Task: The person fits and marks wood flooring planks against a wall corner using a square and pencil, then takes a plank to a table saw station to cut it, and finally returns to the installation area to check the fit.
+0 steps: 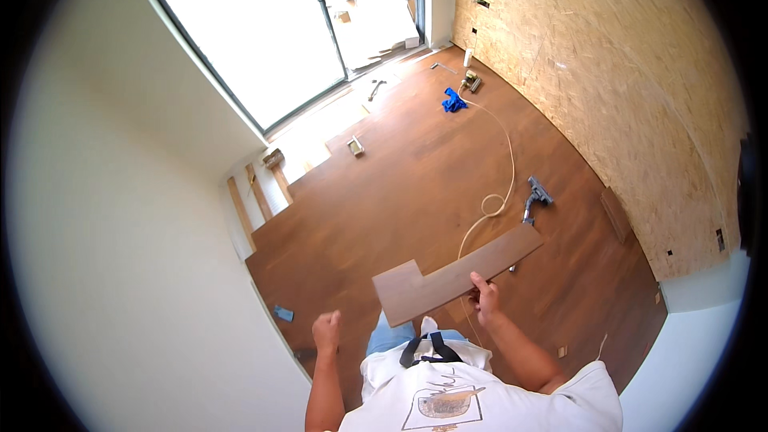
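Observation:
My right hand (485, 299) grips a brown wooden floorboard (464, 274) by its near edge, thumb on top and fingers underneath. The board has a rectangular notch cut from its far edge, leaving a wider block at its left end. It is held up in front of my body, above the brown plank floor (344, 208). My left hand (326, 328) is curled into a fist, raised to the left of the board and apart from it; nothing shows in it.
A pale hose (510, 152) winds across the floor to a compact power tool (472, 82) beside a blue cloth (454, 101). A grey tool with a wide head (539, 190) lies right of centre. Bare strips (260, 192) edge the unfinished floor by the glass door (256, 32). Chipboard (608, 72) lines the right wall.

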A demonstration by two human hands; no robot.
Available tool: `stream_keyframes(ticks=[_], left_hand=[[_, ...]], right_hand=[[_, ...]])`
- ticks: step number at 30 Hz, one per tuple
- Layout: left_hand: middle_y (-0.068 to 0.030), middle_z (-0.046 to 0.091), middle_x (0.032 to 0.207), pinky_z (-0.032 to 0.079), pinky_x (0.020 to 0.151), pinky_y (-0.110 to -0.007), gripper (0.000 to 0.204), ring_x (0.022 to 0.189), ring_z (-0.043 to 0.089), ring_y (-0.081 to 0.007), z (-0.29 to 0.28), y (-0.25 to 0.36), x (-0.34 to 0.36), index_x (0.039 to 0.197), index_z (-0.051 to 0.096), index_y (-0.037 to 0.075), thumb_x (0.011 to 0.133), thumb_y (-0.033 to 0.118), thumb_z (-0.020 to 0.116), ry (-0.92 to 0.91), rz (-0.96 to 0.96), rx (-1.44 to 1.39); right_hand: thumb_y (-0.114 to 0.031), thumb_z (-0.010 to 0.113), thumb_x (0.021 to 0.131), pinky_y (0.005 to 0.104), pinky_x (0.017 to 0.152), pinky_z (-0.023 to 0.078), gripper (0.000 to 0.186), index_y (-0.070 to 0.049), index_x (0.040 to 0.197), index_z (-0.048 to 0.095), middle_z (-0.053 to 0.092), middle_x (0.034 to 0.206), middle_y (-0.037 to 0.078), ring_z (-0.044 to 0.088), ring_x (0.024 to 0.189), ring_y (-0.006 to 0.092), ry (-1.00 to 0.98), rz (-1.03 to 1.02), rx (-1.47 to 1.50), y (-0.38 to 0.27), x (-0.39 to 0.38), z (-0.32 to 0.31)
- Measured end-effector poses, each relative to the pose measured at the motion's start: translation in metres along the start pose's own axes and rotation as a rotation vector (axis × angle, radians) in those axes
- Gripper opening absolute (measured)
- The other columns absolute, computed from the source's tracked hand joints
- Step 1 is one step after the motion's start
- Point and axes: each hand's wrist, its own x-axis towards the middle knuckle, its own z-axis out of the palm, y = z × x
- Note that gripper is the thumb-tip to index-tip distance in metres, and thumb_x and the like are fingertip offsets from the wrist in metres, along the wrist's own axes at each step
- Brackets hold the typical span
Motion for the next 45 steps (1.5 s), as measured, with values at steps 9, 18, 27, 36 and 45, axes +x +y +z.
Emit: stream_keyframes(ticks=[9, 18, 27, 36, 45], left_hand=[[-0.0129, 0.073, 0.119, 0.054, 0.094, -0.040, 0.053, 0.110, 0.069, -0.0263, 0.128, -0.058, 0.135, 0.125, 0.070, 0.004, 0.100, 0.050, 0.063, -0.679, -0.806, -0.795], [-0.0039, 0.071, 0.091, 0.051, 0.068, -0.035, 0.037, 0.078, 0.063, -0.0154, 0.047, 0.232, 0.447, 0.099, 0.071, 0.006, 0.100, 0.043, 0.066, -0.628, -0.467, -0.839], [-0.0107, 0.077, 0.092, 0.055, 0.076, -0.035, 0.027, 0.084, 0.070, -0.0178, 0.104, 0.327, 0.646, 0.097, 0.077, 0.001, 0.092, 0.027, 0.074, -0.194, -0.009, -0.188], [-0.0192, 0.069, 0.127, 0.051, 0.100, -0.040, 0.057, 0.112, 0.067, -0.0284, 0.182, 0.367, 0.664, 0.131, 0.064, -0.005, 0.105, 0.045, 0.056, -0.445, -0.729, -0.730], [-0.0112, 0.074, 0.103, 0.055, 0.074, -0.035, 0.043, 0.084, 0.069, -0.0175, 0.165, 0.527, 0.936, 0.114, 0.068, 0.001, 0.105, 0.042, 0.056, -0.540, -0.461, -0.582]], right_hand=[[-0.035, 0.074, 0.094, 0.0213, 0.039, 0.028, 0.020, -0.018, 0.093, 0.064, 0.066, 0.077, -0.003, 0.061, 0.061, 0.0082, 0.274, 0.082, 0.172, -0.080, 0.162, 0.062], [-0.036, 0.072, 0.096, 0.0211, 0.037, 0.030, 0.021, -0.015, 0.094, 0.067, 0.072, 0.081, 0.000, 0.066, 0.063, 0.0134, 0.360, 0.134, 0.409, -0.158, 0.308, 0.126], [-0.037, 0.068, 0.099, 0.0209, 0.034, 0.028, 0.022, -0.016, 0.094, 0.068, 0.072, 0.078, 0.000, 0.068, 0.061, 0.0136, 0.274, 0.186, 0.386, -0.293, 0.534, 0.188], [-0.040, 0.069, 0.097, 0.0205, 0.035, 0.028, 0.022, -0.018, 0.093, 0.069, 0.072, 0.082, -0.004, 0.065, 0.062, 0.0098, 0.144, 0.146, 0.226, -0.479, 0.737, 0.285], [-0.033, 0.071, 0.098, 0.0201, 0.037, 0.030, 0.016, -0.017, 0.098, 0.066, 0.070, 0.081, -0.001, 0.063, 0.062, 0.0100, 0.121, 0.162, 0.255, -0.545, 0.856, 0.380]])
